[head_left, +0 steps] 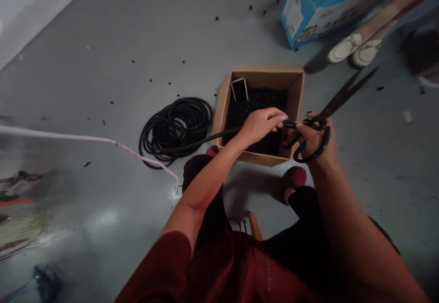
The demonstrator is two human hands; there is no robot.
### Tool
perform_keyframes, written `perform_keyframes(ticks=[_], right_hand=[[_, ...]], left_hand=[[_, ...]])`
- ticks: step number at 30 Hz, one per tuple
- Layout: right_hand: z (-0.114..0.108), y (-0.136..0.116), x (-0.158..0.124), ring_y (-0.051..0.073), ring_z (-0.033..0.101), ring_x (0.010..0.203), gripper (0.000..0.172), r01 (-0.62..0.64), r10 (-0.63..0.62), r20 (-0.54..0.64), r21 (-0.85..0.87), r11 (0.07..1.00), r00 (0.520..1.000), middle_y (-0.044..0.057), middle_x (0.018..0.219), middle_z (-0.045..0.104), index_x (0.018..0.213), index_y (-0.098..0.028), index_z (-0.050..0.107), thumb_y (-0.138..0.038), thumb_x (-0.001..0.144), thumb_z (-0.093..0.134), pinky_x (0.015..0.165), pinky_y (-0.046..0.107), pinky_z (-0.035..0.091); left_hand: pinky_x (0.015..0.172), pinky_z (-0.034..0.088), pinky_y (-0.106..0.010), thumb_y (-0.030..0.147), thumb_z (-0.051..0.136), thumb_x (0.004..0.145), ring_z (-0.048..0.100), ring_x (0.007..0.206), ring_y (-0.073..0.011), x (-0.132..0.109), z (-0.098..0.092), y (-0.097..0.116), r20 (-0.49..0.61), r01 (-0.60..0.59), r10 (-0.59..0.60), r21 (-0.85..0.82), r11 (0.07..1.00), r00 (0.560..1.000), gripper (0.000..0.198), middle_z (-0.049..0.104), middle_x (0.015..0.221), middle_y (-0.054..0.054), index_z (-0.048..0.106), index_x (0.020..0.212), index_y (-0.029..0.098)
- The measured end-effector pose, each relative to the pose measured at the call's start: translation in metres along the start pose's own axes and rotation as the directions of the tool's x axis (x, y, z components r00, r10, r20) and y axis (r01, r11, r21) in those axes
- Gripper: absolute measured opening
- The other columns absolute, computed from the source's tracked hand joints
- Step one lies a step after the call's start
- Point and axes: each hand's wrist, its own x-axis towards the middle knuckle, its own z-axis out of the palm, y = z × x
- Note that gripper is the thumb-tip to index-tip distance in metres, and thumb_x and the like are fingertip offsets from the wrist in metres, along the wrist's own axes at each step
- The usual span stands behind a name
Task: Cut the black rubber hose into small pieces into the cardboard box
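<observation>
Left hand [260, 127] pinching black rubber cord [219, 134] above a cardboard box [267, 76] of black bits [254, 106]; right hand [313, 140] just beside, gripping open black scissors [329, 108]; cord coil [176, 129] left of both hands, on the floor [85, 83].

**Cord** [174, 131]: black, rubbery, one length. Lies in a loose coil on the floor; a straight run leaves the coil and crosses the box rim to the left hand [260, 127], which grips it between thumb and fingers. The end reaches toward the scissors.

**Scissors** [343, 97]: large, black, with looped handles. Blades parted, tips pointing up and away. Held in the right hand [313, 140].

**Cut pieces** [254, 115]: small, black, heaped in a cardboard box [264, 75], open-topped. Loose strays [183, 62] lie scattered across the floor.
</observation>
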Motion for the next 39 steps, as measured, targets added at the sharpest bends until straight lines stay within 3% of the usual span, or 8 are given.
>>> perform_keyframes(ticks=[2, 5, 8, 11, 20, 27, 34, 39], right_hand=[[0.001, 0.004, -0.002, 0.011, 0.067, 0.061, 0.041, 0.067, -0.059, 0.083, -0.096, 0.993, 0.995, -0.006, 0.079, 0.071, 0.104, -0.023, 0.058, -0.011, 0.068, 0.074, 0.062, 0.023, 0.057], [0.003, 0.01, 0.002, 0.011, 0.067, 0.064, 0.041, 0.106, -0.084, 0.115, -0.194, 0.975, 0.99, -0.006, 0.084, 0.071, 0.103, -0.024, 0.058, -0.021, 0.067, 0.076, 0.063, 0.024, 0.058], [0.002, 0.009, 0.01, 0.011, 0.067, 0.07, 0.041, 0.164, -0.134, 0.136, -0.243, 0.956, 0.982, -0.006, 0.086, 0.07, 0.104, -0.026, 0.058, -0.024, 0.066, 0.076, 0.064, 0.024, 0.057], [0.002, 0.007, 0.013, 0.012, 0.067, 0.074, 0.042, 0.212, -0.172, 0.167, -0.266, 0.94, 0.971, -0.005, 0.088, 0.07, 0.106, -0.026, 0.059, -0.027, 0.068, 0.076, 0.066, 0.024, 0.056], [0.008, 0.005, 0.0, 0.013, 0.069, 0.077, 0.045, 0.154, -0.097, 0.219, -0.261, 0.953, 0.971, -0.002, 0.096, 0.072, 0.112, -0.026, 0.059, -0.039, 0.075, 0.081, 0.078, 0.033, 0.061], [-0.004, 0.001, -0.006, 0.017, 0.071, 0.076, 0.056, 0.009, 0.049, 0.144, -0.377, 0.926, 0.988, 0.0, 0.089, 0.072, 0.119, -0.026, 0.062, -0.065, 0.08, 0.074, 0.067, 0.029, 0.057], [-0.01, -0.002, -0.02, 0.016, 0.066, 0.069, 0.052, 0.02, 0.12, 0.262, -0.477, 0.879, 0.958, 0.002, 0.085, 0.07, 0.122, -0.025, 0.068, -0.064, 0.087, 0.068, 0.06, 0.029, 0.052], [-0.011, 0.007, -0.023, 0.022, 0.071, 0.08, 0.053, 0.034, 0.152, 0.329, -0.499, 0.866, 0.932, 0.006, 0.096, 0.073, 0.124, -0.026, 0.067, -0.066, 0.09, 0.063, 0.074, 0.038, 0.058]], left_hand=[[0.105, 0.049, -0.036, 0.029, 0.053, 0.103, 0.068, 0.113, -0.021, 0.005, -0.003, -0.002, -0.13, -0.049, 0.078, 0.21, 0.977, 0.988, 0.025, 0.076, 0.117, -0.01, 0.076, 0.106, 0.017], [0.1, 0.05, -0.036, 0.03, 0.049, 0.105, 0.069, 0.105, -0.0225, 0.009, -0.007, -0.008, -0.014, 0.002, 0.003, 0.359, 0.933, 1.0, 0.032, 0.076, 0.105, -0.011, 0.073, 0.091, 0.015], [0.078, 0.052, -0.029, 0.032, 0.045, 0.105, 0.067, 0.077, -0.0163, 0.008, -0.008, -0.011, 0.129, 0.061, -0.099, 0.273, 0.96, 0.987, 0.034, 0.075, 0.089, -0.007, 0.072, 0.095, 0.013], [0.068, 0.049, -0.024, 0.029, 0.049, 0.102, 0.062, 0.069, -0.0125, 0.007, -0.009, -0.01, 0.16, 0.066, -0.1, 0.202, 0.977, 0.982, 0.028, 0.074, 0.086, -0.004, 0.073, 0.107, 0.014], [0.079, 0.053, -0.029, 0.028, 0.058, 0.095, 0.068, 0.081, -0.0184, 0.005, -0.023, -0.005, 0.123, 0.025, -0.069, 0.326, 0.945, 0.99, 0.029, 0.08, 0.096, -0.006, 0.08, 0.11, 0.019], [0.08, 0.051, -0.028, 0.027, 0.056, 0.095, 0.066, 0.082, -0.0173, 0.003, -0.039, -0.004, 0.045, 0.038, -0.053, 0.28, 0.959, 0.998, 0.04, 0.077, 0.094, -0.002, 0.077, 0.129, 0.022], [0.08, 0.047, -0.03, 0.036, 0.06, 0.094, 0.063, 0.079, -0.0176, 0.006, -0.044, 0.003, -0.081, 0.061, -0.044, 0.217, 0.974, 0.996, 0.044, 0.072, 0.084, -0.002, 0.076, 0.131, 0.019], [0.076, 0.046, -0.029, 0.037, 0.057, 0.096, 0.057, 0.072, -0.0154, 0.008, -0.044, 0.0, -0.103, 0.05, -0.028, 0.221, 0.974, 0.994, 0.042, 0.071, 0.084, -0.002, 0.076, 0.128, 0.018]])
